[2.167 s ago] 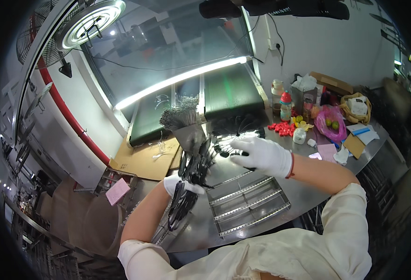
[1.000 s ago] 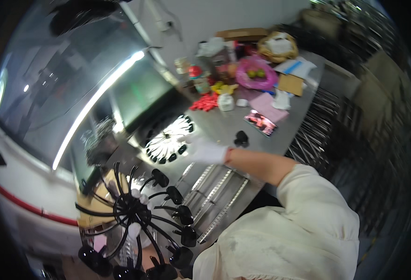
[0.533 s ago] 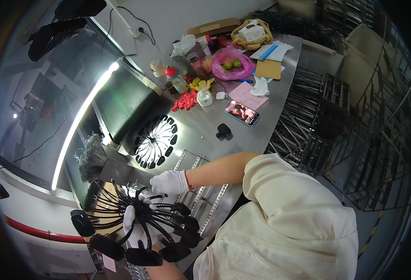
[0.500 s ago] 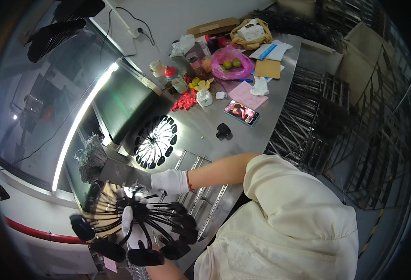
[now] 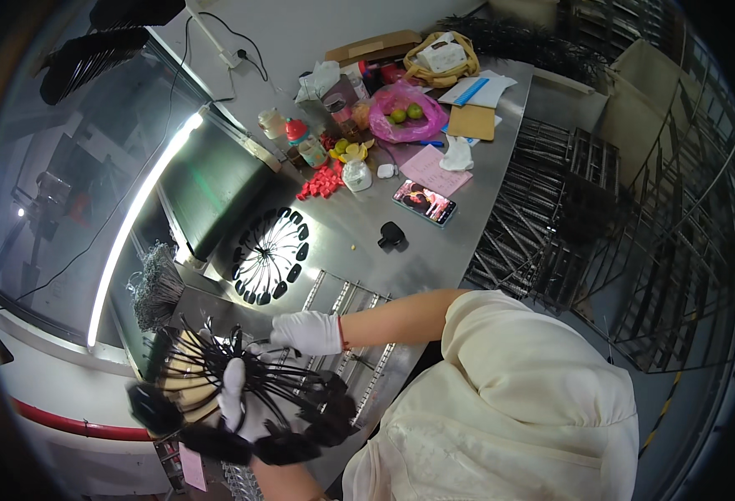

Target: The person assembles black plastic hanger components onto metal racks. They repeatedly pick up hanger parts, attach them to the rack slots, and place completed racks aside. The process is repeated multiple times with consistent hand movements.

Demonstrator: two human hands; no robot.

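Observation:
My left hand (image 5: 234,401), in a white glove, grips a bundle of thin black stems with flat black paddle-like ends (image 5: 280,447). The stems fan out around the hand, and their paddle ends hang outward on the near side. Beside the bundle, my right hand (image 5: 309,332), also white-gloved, has its fingers closed at the stems' inner ends; a black stem shows along its fingertips, partly blurred. Beyond the hands, a ring of similar black pieces (image 5: 235,269) lies on the metal table under bright light.
Slotted metal strips (image 5: 346,305) lie by my right wrist. Farther off are a phone (image 5: 424,203), a black piece (image 5: 391,235), red bits (image 5: 321,180), a bottle (image 5: 310,152) and a pink bag of fruit (image 5: 384,125). A wire bunch (image 5: 157,288) and lamp tube (image 5: 138,234) stand left.
The bundle has turned and tipped slightly in my left hand, its paddle ends blurred. My right hand has shifted slightly right, its fingers still at the stems. The whole view has moved a little.

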